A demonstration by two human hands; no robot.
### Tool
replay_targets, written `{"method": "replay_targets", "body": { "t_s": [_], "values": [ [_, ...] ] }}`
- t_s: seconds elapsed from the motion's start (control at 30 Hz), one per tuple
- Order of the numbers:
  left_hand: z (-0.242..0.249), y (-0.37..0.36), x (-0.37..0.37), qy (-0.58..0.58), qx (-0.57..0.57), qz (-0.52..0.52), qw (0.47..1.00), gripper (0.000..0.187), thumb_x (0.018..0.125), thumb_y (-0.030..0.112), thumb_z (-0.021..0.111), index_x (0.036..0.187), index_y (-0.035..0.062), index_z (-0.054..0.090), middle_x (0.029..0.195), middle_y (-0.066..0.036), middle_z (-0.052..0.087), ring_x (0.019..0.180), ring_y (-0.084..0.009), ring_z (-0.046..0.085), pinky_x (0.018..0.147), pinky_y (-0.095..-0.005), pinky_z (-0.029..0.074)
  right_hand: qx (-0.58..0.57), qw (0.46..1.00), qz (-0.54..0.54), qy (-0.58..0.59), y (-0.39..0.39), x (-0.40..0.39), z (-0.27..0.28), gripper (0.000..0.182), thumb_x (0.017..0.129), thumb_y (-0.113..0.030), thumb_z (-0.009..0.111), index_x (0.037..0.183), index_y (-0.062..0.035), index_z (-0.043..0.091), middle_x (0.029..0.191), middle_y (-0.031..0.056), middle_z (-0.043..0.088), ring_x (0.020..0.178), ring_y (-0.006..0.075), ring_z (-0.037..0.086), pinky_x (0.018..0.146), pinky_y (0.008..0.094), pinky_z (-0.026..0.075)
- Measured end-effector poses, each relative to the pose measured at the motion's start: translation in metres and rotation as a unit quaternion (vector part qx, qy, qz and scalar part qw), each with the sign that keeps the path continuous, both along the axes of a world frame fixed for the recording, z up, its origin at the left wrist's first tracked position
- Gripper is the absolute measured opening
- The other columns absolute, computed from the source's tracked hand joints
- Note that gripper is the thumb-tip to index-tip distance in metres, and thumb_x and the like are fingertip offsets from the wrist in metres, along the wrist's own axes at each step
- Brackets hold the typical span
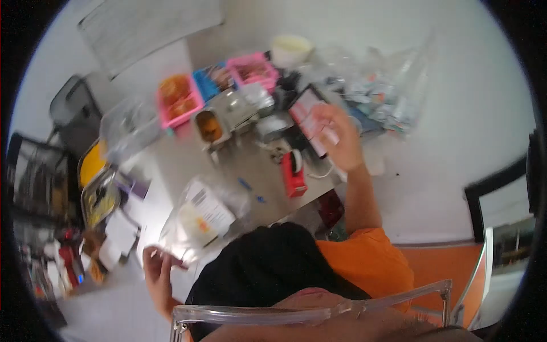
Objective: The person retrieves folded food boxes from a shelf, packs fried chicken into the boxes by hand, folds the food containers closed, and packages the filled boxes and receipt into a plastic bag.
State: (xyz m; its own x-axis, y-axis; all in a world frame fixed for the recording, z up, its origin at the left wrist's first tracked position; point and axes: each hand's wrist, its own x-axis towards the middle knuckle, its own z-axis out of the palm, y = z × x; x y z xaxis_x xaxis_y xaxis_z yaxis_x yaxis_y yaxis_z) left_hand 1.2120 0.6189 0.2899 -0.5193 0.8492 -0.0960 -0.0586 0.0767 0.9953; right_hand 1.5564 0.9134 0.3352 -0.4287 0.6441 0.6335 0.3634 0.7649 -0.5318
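Observation:
My right hand [340,135] reaches over a tablet [307,117] with a lit pinkish-white screen; its fingers are apart and overlap the screen's right side. Below that hand stands a red box [294,178] with a white round roll at its top. At the lower left, my left hand [159,269] hangs by the table's near edge with fingers bent. A thin reddish thing [179,264] shows at its fingertips, and I cannot tell what it is. Close above it lies a clear plastic bag [181,219] with a white printed label [212,205].
Along the back of the metal table [242,214] stand pink baskets [178,117], a blue basket [206,85], metal containers [212,130] and a pale bowl [290,50]. Plastic bags of packets [382,94] fill the right corner. A clear tub [131,128] and a chair [74,105] are left.

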Motion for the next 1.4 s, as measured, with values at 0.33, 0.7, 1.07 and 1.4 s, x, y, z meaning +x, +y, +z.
{"method": "replay_targets", "body": {
  "t_s": [0.33, 0.7, 1.07, 1.4],
  "values": [
    [-0.037, 0.004, -0.021, 0.136, 0.017, 0.072, 0.988, 0.033, 0.088, 0.027, 0.054, 0.091, -0.0058, 0.053, 0.061, -0.014, 0.053, 0.048, -0.0198, 0.055, 0.040, -0.0352, 0.049, 0.191, 0.777, -0.352, -0.486, 0.268, 0.201, 0.101, 0.020, 0.079, 0.000, 0.050, 0.092, -0.0019, 0.064, 0.099, 0.0143, 0.061, 0.092, 0.0295, 0.059, 0.081, 0.0354, 0.047],
    [-0.030, 0.001, 0.024, 0.092, -0.058, 0.192, 0.975, 0.028, 0.092, 0.016, 0.049, 0.116, 0.0027, 0.043, 0.074, -0.004, 0.049, 0.049, -0.0033, 0.037, 0.043, -0.0179, 0.033, -0.268, 0.654, -0.366, -0.606, 0.345, 0.232, 0.083, 0.019, 0.074, -0.014, 0.056, 0.087, -0.0051, 0.067, 0.093, 0.0144, 0.065, 0.083, 0.0244, 0.064, 0.073, 0.0368, 0.050],
    [-0.047, -0.005, 0.026, 0.101, -0.049, 0.236, 0.965, 0.026, 0.092, 0.017, 0.049, 0.114, 0.0031, 0.045, 0.073, -0.003, 0.048, 0.051, -0.0033, 0.037, 0.046, -0.0179, 0.033, -0.285, 0.700, -0.267, -0.598, 0.357, 0.269, 0.074, 0.039, 0.072, -0.013, 0.060, 0.111, -0.0089, 0.056, 0.102, 0.0142, 0.062, 0.098, 0.0252, 0.058, 0.081, 0.0379, 0.047],
    [-0.039, -0.003, 0.045, 0.098, -0.044, 0.258, 0.960, 0.026, 0.091, 0.018, 0.050, 0.113, 0.0043, 0.046, 0.073, -0.002, 0.048, 0.052, -0.0043, 0.038, 0.046, -0.0182, 0.033, -0.278, 0.674, -0.276, -0.627, 0.406, 0.272, 0.023, 0.045, 0.063, -0.005, 0.066, 0.107, -0.0112, 0.060, 0.096, 0.0082, 0.064, 0.089, 0.0245, 0.060, 0.077, 0.0377, 0.049]
  ]
}}
